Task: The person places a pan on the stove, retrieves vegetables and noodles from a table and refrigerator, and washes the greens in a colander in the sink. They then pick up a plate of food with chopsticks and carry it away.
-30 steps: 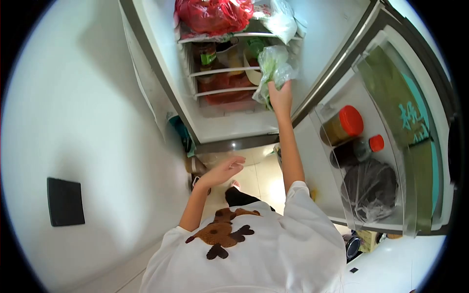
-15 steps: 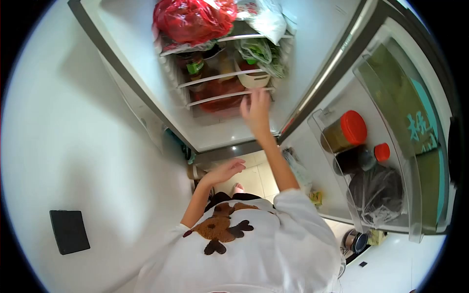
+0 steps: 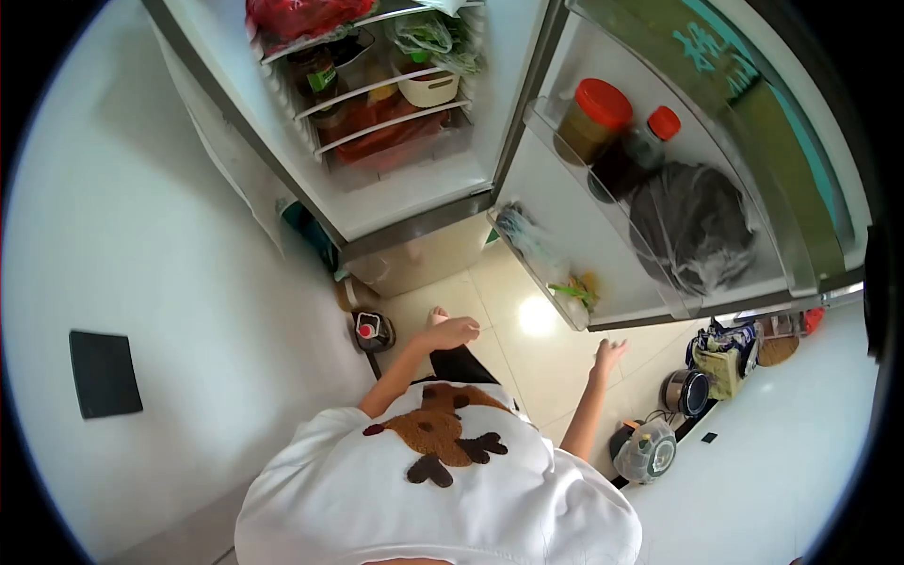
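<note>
My right hand (image 3: 611, 353) is held out low over the floor, its fingers apart and nothing in it, just below the bottom edge of the open fridge door (image 3: 603, 226). In front of my body my left hand (image 3: 452, 331) hangs with its fingers curled; whether they close on anything is too small to tell. The bag of green vegetables (image 3: 435, 36) lies on a fridge shelf, above a white basket (image 3: 430, 89). A red plastic bag (image 3: 306, 19) rests on the shelf at the upper left.
In the door racks are a red-lidded jar (image 3: 593, 118), a red-capped bottle (image 3: 640, 151) and a dark bagged bundle (image 3: 692, 221). A pot (image 3: 686, 392) and a clear container (image 3: 648, 452) stand at the lower right. A bottle (image 3: 374, 331) is on the floor.
The vegetable bag was put on the shelf and let go. My right hand has drawn back out of the fridge, down and to the right. The view has turned toward the door.
</note>
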Available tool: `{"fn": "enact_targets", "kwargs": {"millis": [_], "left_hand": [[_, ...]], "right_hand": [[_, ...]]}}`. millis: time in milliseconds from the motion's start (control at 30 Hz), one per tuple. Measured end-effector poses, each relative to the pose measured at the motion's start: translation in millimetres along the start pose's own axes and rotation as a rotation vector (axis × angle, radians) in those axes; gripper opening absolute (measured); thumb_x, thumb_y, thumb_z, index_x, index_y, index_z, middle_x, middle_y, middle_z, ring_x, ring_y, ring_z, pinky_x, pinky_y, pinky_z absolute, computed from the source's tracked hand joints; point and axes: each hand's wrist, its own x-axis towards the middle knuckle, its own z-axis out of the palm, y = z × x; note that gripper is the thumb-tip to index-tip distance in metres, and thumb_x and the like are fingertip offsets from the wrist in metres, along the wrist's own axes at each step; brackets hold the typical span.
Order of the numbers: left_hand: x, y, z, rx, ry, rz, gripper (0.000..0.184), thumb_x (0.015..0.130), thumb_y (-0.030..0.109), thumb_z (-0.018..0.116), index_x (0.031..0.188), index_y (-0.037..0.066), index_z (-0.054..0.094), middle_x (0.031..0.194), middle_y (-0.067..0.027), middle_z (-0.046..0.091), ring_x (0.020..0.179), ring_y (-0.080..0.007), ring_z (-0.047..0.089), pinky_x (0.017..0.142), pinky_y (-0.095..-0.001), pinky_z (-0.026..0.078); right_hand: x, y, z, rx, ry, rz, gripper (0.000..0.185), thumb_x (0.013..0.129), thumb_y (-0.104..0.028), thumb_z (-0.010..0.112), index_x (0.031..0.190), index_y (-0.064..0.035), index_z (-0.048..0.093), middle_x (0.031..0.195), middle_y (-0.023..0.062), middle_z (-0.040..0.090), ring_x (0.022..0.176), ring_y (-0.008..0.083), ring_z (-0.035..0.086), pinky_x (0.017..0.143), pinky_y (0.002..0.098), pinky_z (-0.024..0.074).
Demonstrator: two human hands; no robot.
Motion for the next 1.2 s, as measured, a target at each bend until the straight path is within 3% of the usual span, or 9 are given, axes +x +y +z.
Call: {"fn": "enact_targets", "kwargs": {"millis": [67, 300, 533, 667, 767, 867, 933, 1000, 1200], "left_hand": [[-14, 14, 32, -0.456, -0.053, -0.144, 0.038, 0.080, 0.029, 0.046, 0.102, -0.002, 0.051, 0.088, -0.0128, 0.060, 0.078, -0.0182, 0.057, 0.070, -0.0281, 0.043], [-30, 29, 104, -0.371, -0.175, -0.091, 0.036, 0.082, 0.028, 0.047, 0.103, -0.002, 0.050, 0.091, -0.0106, 0.058, 0.078, -0.0170, 0.056, 0.072, -0.0283, 0.044], [-49, 89, 106, -0.282, -0.210, -0.121, 0.033, 0.082, 0.028, 0.049, 0.103, 0.003, 0.054, 0.093, -0.0104, 0.060, 0.086, -0.0184, 0.056, 0.077, -0.0286, 0.043], [-49, 71, 124, -0.128, -0.401, -0.101, 0.035, 0.083, 0.032, 0.045, 0.106, 0.007, 0.053, 0.102, -0.0056, 0.056, 0.095, -0.0166, 0.051, 0.077, -0.0282, 0.043], [-41, 50, 126, -0.214, -0.649, -0.206, 0.033, 0.082, 0.031, 0.048, 0.100, 0.006, 0.057, 0.097, -0.0060, 0.058, 0.090, -0.0139, 0.052, 0.076, -0.0274, 0.042], [-43, 66, 108, -0.132, -0.555, -0.330, 0.034, 0.078, 0.036, 0.050, 0.098, 0.010, 0.059, 0.091, -0.0037, 0.060, 0.079, -0.0143, 0.054, 0.069, -0.0277, 0.044], [-34, 57, 110, -0.070, -0.497, -0.256, 0.034, 0.077, 0.035, 0.052, 0.098, 0.009, 0.058, 0.090, -0.0065, 0.061, 0.081, -0.0177, 0.055, 0.070, -0.0291, 0.044], [-35, 57, 125, 0.076, -0.181, -0.262, 0.034, 0.077, 0.033, 0.053, 0.098, 0.007, 0.057, 0.089, -0.0103, 0.061, 0.083, -0.0216, 0.056, 0.071, -0.0305, 0.044], [-58, 75, 164, -0.325, -0.045, -0.318, 0.033, 0.080, 0.028, 0.051, 0.102, 0.003, 0.055, 0.089, -0.0115, 0.060, 0.079, -0.0182, 0.057, 0.069, -0.0292, 0.045]], "right_hand": [[-14, -84, -24, 0.373, -0.077, -0.160, 0.077, 0.065, 0.003, 0.048, 0.132, -0.0089, 0.010, 0.131, 0.0166, 0.024, 0.116, 0.0283, 0.029, 0.088, 0.0332, 0.0341], [5, -94, -38, 0.365, -0.246, -0.211, 0.057, 0.064, -0.001, 0.055, 0.117, -0.0055, 0.033, 0.113, 0.0084, 0.037, 0.103, 0.0230, 0.037, 0.086, 0.0335, 0.0345], [-48, -55, -54, 0.112, -0.363, -0.441, 0.058, 0.065, 0.005, 0.049, 0.119, -0.0020, 0.028, 0.110, 0.0113, 0.039, 0.093, 0.0196, 0.046, 0.071, 0.0284, 0.0408], [-125, -52, -63, 0.356, -0.709, -0.350, 0.054, 0.072, 0.011, 0.041, 0.122, -0.0058, 0.029, 0.119, 0.0103, 0.038, 0.088, 0.0132, 0.053, 0.062, 0.0215, 0.0411], [-167, -77, -84, 0.379, -1.268, -0.042, 0.050, 0.080, -0.001, 0.040, 0.128, -0.0074, 0.028, 0.123, 0.0099, 0.041, 0.096, 0.0200, 0.054, 0.079, 0.0282, 0.0434], [-155, -47, -70, -0.255, -1.598, 0.190, 0.047, 0.079, -0.018, 0.046, 0.124, -0.0075, 0.035, 0.107, 0.0109, 0.054, 0.086, 0.0211, 0.058, 0.076, 0.0290, 0.0456], [-155, -64, -63, -0.755, -1.549, 0.058, 0.048, 0.076, -0.024, 0.050, 0.119, -0.0050, 0.041, 0.107, 0.0141, 0.054, 0.087, 0.0242, 0.058, 0.075, 0.0311, 0.0460], [-150, -53, -56, -1.056, -1.393, -0.749, 0.047, 0.077, -0.029, 0.053, 0.116, -0.0042, 0.044, 0.099, 0.0173, 0.057, 0.085, 0.0265, 0.058, 0.075, 0.0324, 0.0460], [-137, -94, -58, -0.543, -1.482, -0.702, 0.046, 0.075, -0.028, 0.056, 0.114, -0.0039, 0.047, 0.104, 0.0179, 0.055, 0.096, 0.0302, 0.053, 0.082, 0.0345, 0.0417]]}}
